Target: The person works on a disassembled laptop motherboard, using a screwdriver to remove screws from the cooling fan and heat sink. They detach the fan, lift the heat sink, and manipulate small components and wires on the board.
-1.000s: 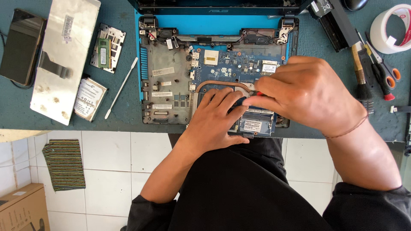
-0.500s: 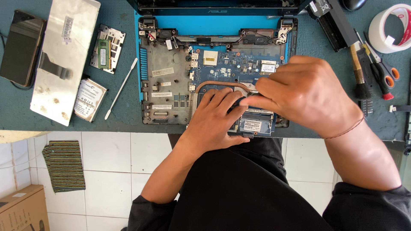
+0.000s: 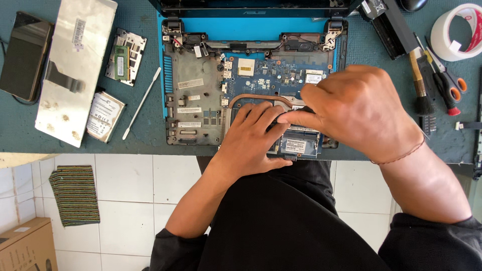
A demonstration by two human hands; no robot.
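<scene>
The opened laptop [image 3: 251, 85] lay at the table's near edge, and over its board, toward five o'clock, the left hand [image 3: 251, 143] was spread flat beside the copper heat pipe [image 3: 256, 98] while the right hand [image 3: 359, 113] was curled with fingertips pinched together on something small and hidden. Whatever was pinched could be slipped and dropped into the chassis. The pipe could be bent if the flat hand were leaned on.

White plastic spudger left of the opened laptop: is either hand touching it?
No. The white plastic spudger lies alone on the mat; both hands rest on the opened laptop.
</scene>
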